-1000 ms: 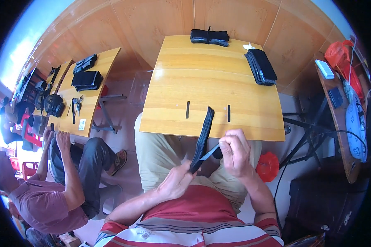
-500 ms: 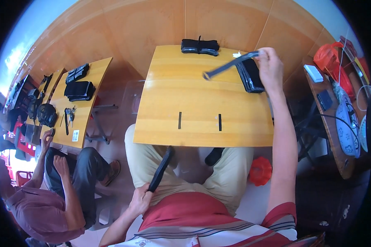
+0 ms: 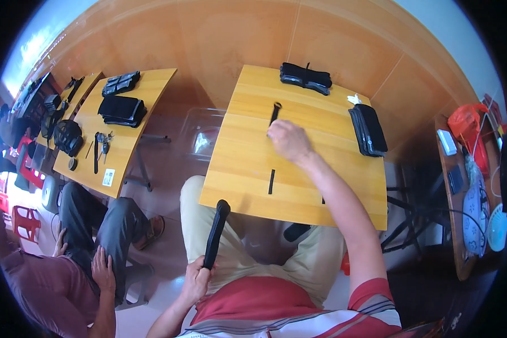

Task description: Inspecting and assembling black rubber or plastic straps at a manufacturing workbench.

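My left hand [image 3: 196,280] sits low beside my lap, gripping the lower end of a long black strap-like piece [image 3: 215,234] that points up toward the near edge of the wooden table [image 3: 248,163]. My right hand [image 3: 289,140] reaches out over the middle of the table, fingers closed on the end of a thin black strip with a ring end [image 3: 274,112] that lies on the tabletop. A stack of black pouches [image 3: 305,78] lies at the far edge, and another black stack [image 3: 367,129] lies at the right.
Two short black marks [image 3: 271,181] show near the table's front edge. A second table [image 3: 117,147] at the left carries black pouches, keys and a round black item. A seated person [image 3: 84,265] is at lower left. A side bench [image 3: 467,186] with cables stands at right.
My right hand has come from the right-hand black stack to the table's middle, setting the thin black strip down. My left hand has stayed low with its long black piece.
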The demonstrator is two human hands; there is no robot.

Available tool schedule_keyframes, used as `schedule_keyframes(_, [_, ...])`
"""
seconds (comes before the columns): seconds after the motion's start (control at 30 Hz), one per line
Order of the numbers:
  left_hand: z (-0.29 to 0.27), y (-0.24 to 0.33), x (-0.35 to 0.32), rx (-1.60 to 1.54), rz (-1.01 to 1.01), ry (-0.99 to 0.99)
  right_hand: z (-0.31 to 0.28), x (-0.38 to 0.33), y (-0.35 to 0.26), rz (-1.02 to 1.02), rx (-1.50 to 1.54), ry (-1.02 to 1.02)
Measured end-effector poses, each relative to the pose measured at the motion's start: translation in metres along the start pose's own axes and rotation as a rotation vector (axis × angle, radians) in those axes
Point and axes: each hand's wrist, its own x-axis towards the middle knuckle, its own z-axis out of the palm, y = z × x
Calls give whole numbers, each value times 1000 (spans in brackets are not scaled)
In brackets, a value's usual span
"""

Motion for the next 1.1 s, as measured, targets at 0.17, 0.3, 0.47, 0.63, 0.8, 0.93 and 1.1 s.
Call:
schedule_keyframes(0.17, [-2, 1, 8, -31, 18, 3, 16, 6, -27, 55, 43, -239])
schedule_keyframes(0.3, [-4, 1, 14, -54, 39, 24, 14, 16, -27, 62, 73, -279])
schedule_keyframes(0.47, [-5, 8, 24, -40, 32, 3, 36, 24, 2, -54, 63, -87])
schedule_keyframes(0.63, [-6, 7, 28, -47, 47, 17, 53, 46, -9, 19, 102, -248])
schedule_keyframes(0.8, [-3, 10, 37, -58, 65, 14, 75, 74, -8, 25, 91, -262])
schedule_keyframes(0.93, [-7, 22, 45, -25, 99, -26, 81, 88, -8, 87, 128, -274])
schedule_keyframes(1.1, [-3, 30, 52, -146, 56, -114, 87, 85, -5, 44, 82, -235])
